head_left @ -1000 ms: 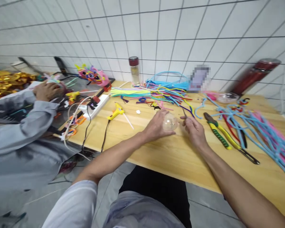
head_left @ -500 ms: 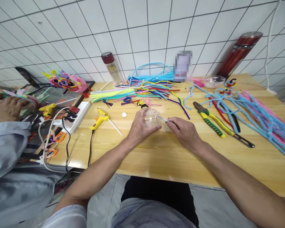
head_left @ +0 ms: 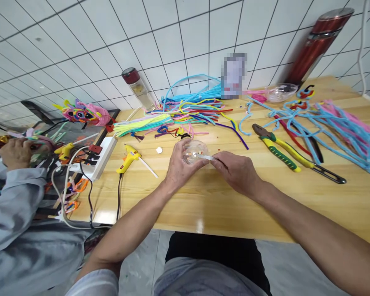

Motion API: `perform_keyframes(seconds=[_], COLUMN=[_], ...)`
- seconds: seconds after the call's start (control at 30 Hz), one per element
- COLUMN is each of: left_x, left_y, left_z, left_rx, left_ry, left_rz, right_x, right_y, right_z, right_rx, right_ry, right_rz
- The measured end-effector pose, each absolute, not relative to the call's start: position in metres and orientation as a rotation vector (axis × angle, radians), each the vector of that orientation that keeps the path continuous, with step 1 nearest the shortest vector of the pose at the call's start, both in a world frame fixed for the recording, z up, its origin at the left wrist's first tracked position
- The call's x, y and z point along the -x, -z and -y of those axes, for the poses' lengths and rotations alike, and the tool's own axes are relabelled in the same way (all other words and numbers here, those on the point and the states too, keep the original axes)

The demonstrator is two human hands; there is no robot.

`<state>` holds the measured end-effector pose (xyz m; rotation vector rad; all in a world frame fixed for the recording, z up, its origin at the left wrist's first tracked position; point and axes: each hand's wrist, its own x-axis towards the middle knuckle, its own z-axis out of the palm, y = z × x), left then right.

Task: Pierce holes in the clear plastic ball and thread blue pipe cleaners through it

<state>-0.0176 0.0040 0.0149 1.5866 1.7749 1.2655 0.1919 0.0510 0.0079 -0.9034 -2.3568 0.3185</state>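
My left hand [head_left: 176,164] curls round a clear, rounded plastic shell [head_left: 195,149], holding it over the table in front of me. Between the fingers of my right hand [head_left: 238,172] is a thin, flat, silvery blade [head_left: 206,157], whose handle is hidden in the fist. The blade's tip overlaps the near right side of the shell; whether it is inside or only against the wall I cannot tell. To the left of my left hand lie a small white piece [head_left: 159,150] and a yellow glue gun [head_left: 128,159] with a white glue stick.
Pipe cleaners in bundles [head_left: 144,123] lie along the back. Green-and-yellow pliers [head_left: 279,154] rest right of my hands, near more blue stems [head_left: 345,131]. A power strip [head_left: 102,158] with cords, a co-worker's hand [head_left: 17,153], a glass bottle [head_left: 140,92] and a red flask [head_left: 320,43] are around.
The blade has swung to lie flatter and reaches further left across the shell. My right hand has come slightly nearer my left. The whole view has tilted a little.
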Motion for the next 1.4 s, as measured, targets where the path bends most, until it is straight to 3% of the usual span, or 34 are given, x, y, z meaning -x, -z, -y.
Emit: perform_keyframes(seconds=[0.47, 1.4], left_x=[0.015, 0.024], left_y=[-0.013, -0.006], left_z=[-0.004, -0.008], left_rx=[-1.582, -1.684], left_ry=[-1.400, -1.386], left_rz=[-1.704, -1.626], right_x=[-0.188, -0.190], right_y=[-0.005, -0.007], right_z=[-0.046, -0.039], right_rx=[0.855, 0.909], right_ry=[-0.129, -0.145], right_rz=[2.312, 2.345])
